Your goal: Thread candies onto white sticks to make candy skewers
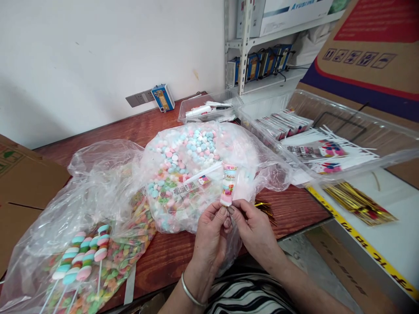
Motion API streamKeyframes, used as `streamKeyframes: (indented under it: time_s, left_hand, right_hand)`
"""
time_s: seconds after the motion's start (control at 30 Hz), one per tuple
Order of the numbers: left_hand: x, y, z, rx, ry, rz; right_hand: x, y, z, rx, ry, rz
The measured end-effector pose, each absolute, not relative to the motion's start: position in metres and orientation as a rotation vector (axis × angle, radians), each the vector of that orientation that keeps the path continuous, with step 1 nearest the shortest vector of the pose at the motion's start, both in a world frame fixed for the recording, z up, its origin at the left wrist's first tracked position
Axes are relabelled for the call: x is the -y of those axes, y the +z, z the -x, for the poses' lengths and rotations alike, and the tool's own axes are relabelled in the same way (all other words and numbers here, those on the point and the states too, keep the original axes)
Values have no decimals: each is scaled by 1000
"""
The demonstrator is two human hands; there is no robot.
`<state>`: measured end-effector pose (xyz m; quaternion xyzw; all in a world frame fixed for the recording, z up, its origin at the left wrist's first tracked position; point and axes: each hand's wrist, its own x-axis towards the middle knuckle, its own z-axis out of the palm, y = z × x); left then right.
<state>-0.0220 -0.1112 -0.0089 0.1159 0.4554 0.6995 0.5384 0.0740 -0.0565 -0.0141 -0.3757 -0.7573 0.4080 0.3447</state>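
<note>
A wrapped candy skewer in a printed clear sleeve stands upright in front of me, with pastel layers showing through. Its lower end is pinched between the fingertips of my left hand and my right hand. Fingers hide the stick below. Behind it lies a big clear bag of pink, white and blue marshmallows, with a loose printed sleeve and white sticks on top. Unwrapped marshmallow skewers rest at the left on a bag of colourful sugared gummies.
At the right, a clear plastic tray holds printed sleeves and white sticks. Gold twist ties lie before it; more gold ties are beside my right hand. A smaller tray stands behind. Cardboard boxes flank the table.
</note>
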Motion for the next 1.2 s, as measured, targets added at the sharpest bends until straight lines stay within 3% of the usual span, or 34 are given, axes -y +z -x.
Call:
streamKeyframes:
  time_s: [0.13, 0.23, 0.53, 0.77, 0.93, 1.03, 1.2]
  left_hand:
    - [119, -17, 27, -1680, 1614, -981]
    - [124, -19, 30, -1982, 1545, -1477]
    - [119, -9, 27, -1710, 1594, -892]
    - [118, -15, 25, -1519, 1716, -888]
    - [125, 2, 50, -1506, 1718, -1161]
    - [140, 29, 61, -1610, 1776, -1383]
    - [160, 59, 56, -1494, 1268, -1524]
  right_hand:
    - [55, -11, -81, 2224, 633, 949]
    - [56, -9, -82, 2301, 549, 876]
    - [57, -7, -73, 1996, 870, 792]
    - [58, -8, -74, 1723, 1347, 878]
    - [58, 6, -81, 1983, 1232, 770]
    - [52, 15, -84, 2084, 940, 741]
    - [50, 35, -87, 2126, 500, 566]
